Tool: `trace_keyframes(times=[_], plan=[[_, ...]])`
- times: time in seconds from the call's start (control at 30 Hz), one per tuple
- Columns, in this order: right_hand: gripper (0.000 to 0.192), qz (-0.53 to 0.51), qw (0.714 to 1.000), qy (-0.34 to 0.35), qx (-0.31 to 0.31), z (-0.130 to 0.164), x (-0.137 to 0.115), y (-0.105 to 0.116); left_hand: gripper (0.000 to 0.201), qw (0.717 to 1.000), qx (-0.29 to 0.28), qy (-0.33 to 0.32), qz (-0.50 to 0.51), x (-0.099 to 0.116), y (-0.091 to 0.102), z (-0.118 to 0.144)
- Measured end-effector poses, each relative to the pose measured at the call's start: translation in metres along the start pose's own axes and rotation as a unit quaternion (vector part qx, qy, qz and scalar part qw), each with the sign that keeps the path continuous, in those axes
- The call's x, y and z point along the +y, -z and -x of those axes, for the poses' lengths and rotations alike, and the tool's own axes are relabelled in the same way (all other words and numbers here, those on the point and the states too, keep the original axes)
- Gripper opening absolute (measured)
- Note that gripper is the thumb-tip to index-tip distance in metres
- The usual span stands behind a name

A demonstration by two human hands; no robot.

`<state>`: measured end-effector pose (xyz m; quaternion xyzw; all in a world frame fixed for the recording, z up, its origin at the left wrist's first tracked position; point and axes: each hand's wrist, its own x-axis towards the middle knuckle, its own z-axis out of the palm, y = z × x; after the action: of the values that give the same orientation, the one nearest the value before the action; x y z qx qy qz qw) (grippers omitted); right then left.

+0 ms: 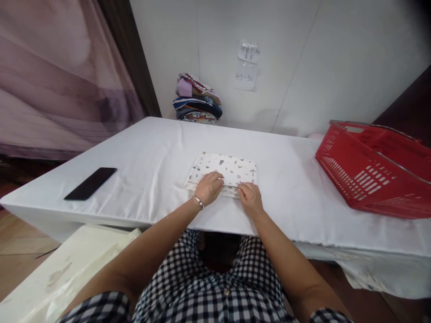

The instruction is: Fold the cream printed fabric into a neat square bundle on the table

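At the near edge of the white surface (141,152), both hands — left hand (209,187), right hand (249,198) — pinch the front edge of a folded patterned cloth (229,169). Folding looks all but finished — the next move calls for an even lift.

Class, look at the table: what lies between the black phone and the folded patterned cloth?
Nothing: in the head view only bare white tablecloth stretches between the phone and the cloth.

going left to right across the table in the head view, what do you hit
black phone → left hand → right hand, both hands on the near edge of the folded patterned cloth → red basket
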<state>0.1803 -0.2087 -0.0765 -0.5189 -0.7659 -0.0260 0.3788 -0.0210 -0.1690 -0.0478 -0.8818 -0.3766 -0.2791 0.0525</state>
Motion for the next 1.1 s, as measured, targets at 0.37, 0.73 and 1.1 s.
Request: trace_keyframes(times=[0.37, 0.73, 1.1], plan=[[0.023, 0.005, 1.000, 0.003, 0.003, -0.001, 0.000, -0.002, 0.020, 0.997, -0.068, -0.033, -0.031, -0.004, -0.004, -0.009], [0.020, 0.006, 1.000, 0.012, 0.003, 0.001, -0.001, -0.001, 0.023, 0.998, -0.051, -0.027, -0.041, 0.003, -0.005, 0.007], [0.020, 0.036, 0.999, 0.038, -0.008, 0.004, 0.001, -0.007, 0.022, 0.999, -0.038, 0.007, -0.026, 0.003, -0.010, 0.009]])
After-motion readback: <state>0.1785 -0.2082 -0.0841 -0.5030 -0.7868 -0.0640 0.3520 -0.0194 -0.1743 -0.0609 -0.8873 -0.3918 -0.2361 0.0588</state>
